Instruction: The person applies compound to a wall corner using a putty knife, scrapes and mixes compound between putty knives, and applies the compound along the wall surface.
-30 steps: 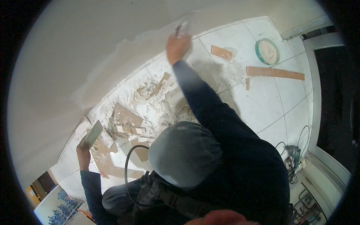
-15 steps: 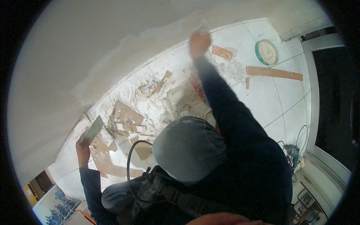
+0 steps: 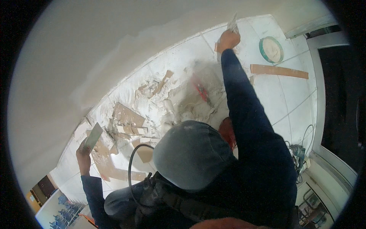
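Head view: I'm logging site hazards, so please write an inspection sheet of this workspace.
Surface: white tiled floor, strewn with pale debris.
Things: flat pale plate, thin blade, green tub of pale paste.
Clutter: brown board pieces; brown strip near the tub; red item, partly blurred.
Hands: left hand holds the plate; right hand holds the blade.
Cables: one cable loops beside a power tool.
Surroundings: wall, dark doorway.
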The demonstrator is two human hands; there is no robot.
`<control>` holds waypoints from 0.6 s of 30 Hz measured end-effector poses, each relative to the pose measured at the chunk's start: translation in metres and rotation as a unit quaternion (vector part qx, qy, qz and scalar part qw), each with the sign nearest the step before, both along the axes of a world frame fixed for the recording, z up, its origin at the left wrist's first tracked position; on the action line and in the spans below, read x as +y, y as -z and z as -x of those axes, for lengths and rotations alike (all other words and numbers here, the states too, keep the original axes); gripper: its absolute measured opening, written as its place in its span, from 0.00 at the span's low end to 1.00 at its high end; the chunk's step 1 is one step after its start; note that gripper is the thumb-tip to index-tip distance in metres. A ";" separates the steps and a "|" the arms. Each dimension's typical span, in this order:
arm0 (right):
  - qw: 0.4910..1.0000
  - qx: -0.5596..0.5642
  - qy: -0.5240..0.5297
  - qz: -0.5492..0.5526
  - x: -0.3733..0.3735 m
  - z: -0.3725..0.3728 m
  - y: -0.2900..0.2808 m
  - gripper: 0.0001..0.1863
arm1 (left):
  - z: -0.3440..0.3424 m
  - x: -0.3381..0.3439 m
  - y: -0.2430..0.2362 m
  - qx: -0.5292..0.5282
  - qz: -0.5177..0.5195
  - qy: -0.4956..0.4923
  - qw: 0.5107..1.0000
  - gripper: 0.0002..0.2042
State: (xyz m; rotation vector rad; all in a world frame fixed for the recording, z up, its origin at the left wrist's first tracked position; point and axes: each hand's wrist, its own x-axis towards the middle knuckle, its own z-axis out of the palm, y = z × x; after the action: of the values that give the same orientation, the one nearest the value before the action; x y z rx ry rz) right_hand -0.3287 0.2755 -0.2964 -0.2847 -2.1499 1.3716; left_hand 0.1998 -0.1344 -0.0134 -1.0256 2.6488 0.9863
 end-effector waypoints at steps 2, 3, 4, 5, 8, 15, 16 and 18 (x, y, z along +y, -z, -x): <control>0.998 0.012 -0.037 0.056 -0.009 0.011 -0.013 0.13 | 0.000 -0.001 0.004 0.007 -0.005 0.004 1.000 0.17; 0.995 -0.088 -0.032 0.022 -0.039 -0.008 -0.032 0.14 | 0.000 -0.002 0.005 0.012 -0.010 0.007 1.000 0.17; 0.982 -0.185 -0.022 -0.015 -0.070 -0.039 -0.054 0.14 | 0.004 -0.003 0.006 0.013 -0.009 0.008 1.000 0.17; 0.980 -0.178 -0.045 -0.076 -0.097 -0.064 -0.053 0.18 | 0.010 -0.004 0.007 0.017 -0.011 0.010 1.000 0.17; 0.987 -0.053 -0.136 0.071 -0.154 -0.139 -0.052 0.18 | 0.032 -0.004 0.013 0.011 -0.018 0.030 0.999 0.17; 0.967 -0.236 -0.087 0.036 -0.082 -0.112 -0.038 0.11 | 0.016 0.006 0.006 -0.015 -0.023 -0.018 0.999 0.18; 0.966 -0.257 -0.006 0.026 -0.069 -0.083 -0.031 0.11 | 0.020 0.007 0.009 -0.013 -0.027 -0.013 0.999 0.18; 0.985 -0.061 -0.002 0.163 -0.061 -0.040 0.007 0.15 | 0.027 0.009 0.009 -0.016 -0.033 0.009 0.999 0.17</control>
State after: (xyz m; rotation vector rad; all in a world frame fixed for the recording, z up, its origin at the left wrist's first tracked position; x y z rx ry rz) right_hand -0.2888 0.2143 -0.3030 -0.5023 -2.0142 1.7495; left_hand 0.1733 -0.1257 -0.0221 -0.9945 2.5759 1.0376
